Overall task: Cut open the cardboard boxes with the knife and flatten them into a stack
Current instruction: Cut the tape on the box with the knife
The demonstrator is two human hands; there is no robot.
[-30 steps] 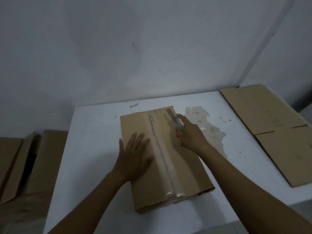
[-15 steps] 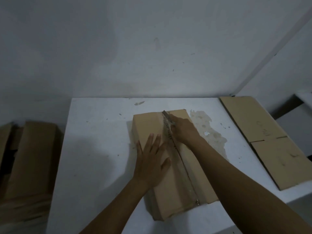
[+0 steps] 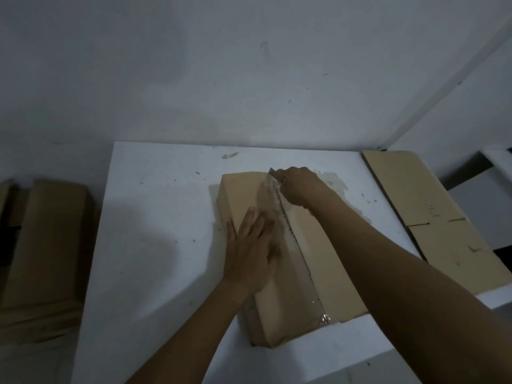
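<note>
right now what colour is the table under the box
White table, scuffed, with a pale stain beside the cardboard box; seen in the head view.

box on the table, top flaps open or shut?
Shut. Both flaps of the box lie flat, tape along the seam; right hand holds the knife at its far end.

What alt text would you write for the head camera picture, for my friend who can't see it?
A person's right hand holds a knife at the far end of the taped seam on a closed cardboard box, while the left hand presses flat on its top. The box lies on a white table, with flattened cardboard at its right edge.
</note>
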